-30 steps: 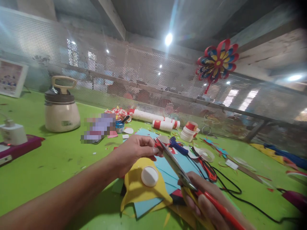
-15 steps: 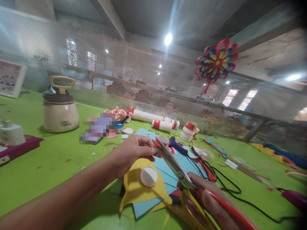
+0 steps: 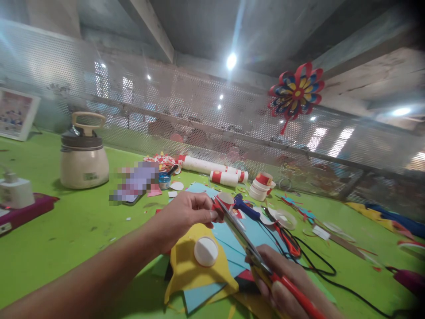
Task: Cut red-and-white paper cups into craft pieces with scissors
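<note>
My left hand (image 3: 191,213) is closed, pinching a small red paper piece (image 3: 219,212) between thumb and fingers. In my right hand (image 3: 282,274) is a pair of scissors (image 3: 247,243) with one red and one yellow handle. The blades point up and left, their tips at the red piece; exactly how they meet it is hard to see. Just below my left hand lies a yellow cut-out shape (image 3: 186,266) bearing a white paper disc (image 3: 206,251). Light blue sheets (image 3: 229,230) are spread beneath and behind it.
Behind the scissors lies a blue glue gun (image 3: 246,208) with a black cord (image 3: 318,268). Paper cups (image 3: 259,190) and white-and-red rolls (image 3: 224,178) stand farther back. At left are a beige jug (image 3: 84,166), a phone (image 3: 137,181) and a purple power strip (image 3: 40,207).
The scissors' handles have come closer together and the blades have closed at the red paper piece. My left hand keeps its pinch. The view has shifted slightly.
</note>
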Demonstrator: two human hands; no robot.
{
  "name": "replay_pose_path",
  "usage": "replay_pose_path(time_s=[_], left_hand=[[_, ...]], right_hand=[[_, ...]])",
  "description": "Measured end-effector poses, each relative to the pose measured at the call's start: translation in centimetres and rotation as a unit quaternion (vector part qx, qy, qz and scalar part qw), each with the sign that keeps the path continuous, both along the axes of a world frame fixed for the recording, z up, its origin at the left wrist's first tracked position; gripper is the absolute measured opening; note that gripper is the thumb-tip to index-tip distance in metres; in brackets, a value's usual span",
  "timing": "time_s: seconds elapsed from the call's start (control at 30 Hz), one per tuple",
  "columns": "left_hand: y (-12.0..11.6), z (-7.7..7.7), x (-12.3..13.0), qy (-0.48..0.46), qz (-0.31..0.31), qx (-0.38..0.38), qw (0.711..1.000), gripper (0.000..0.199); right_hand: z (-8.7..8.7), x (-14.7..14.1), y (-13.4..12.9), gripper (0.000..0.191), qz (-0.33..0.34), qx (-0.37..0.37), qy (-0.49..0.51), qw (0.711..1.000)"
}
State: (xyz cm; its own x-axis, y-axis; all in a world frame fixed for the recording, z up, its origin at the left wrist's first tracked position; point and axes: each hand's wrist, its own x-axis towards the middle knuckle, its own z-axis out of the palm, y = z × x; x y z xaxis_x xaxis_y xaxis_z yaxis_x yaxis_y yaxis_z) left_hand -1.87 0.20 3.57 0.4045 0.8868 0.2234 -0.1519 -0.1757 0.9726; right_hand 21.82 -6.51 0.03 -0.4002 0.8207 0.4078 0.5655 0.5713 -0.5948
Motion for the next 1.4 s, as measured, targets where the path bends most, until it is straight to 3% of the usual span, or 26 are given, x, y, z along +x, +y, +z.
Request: replay_pose_path(time_s=[0.1, 0.23, 0.5, 0.93, 1.1, 1.4], left_hand=[[0.0, 0.0, 0.0, 0.006, 0.001, 0.005, 1.000, 0.015], [0.1, -0.1, 0.0, 0.010, 0.002, 0.013, 1.000, 0.015], [-0.1, 0.0, 0.1, 0.007, -0.003, 0.018, 1.000, 0.016], [0.0, -0.1, 0.1, -0.013, -0.009, 0.028, 0.999, 0.016], [-0.2, 0.2, 0.1, -0.009, -0.008, 0.028, 1.000, 0.018], [-0.1, 0.0, 0.1, -0.020, -0.010, 0.024, 0.999, 0.018]], right_hand=[[0.7, -0.5, 0.3, 0.051, 0.041, -0.013, -0.015, 0.999], [1.1, -0.6, 0.4, 0.048, 0.040, 0.007, -0.011, 0.999], [0.2, -0.1, 0.6, 0.050, 0.023, -0.037, -0.031, 0.999], [-1.6, 0.5, 1.8, 0.054, 0.036, -0.017, -0.047, 0.998], [-1.5, 0.4, 1.7, 0.055, 0.033, -0.046, -0.037, 0.998], [-1.2, 0.2, 1.6, 0.048, 0.038, -0.027, -0.033, 0.998]])
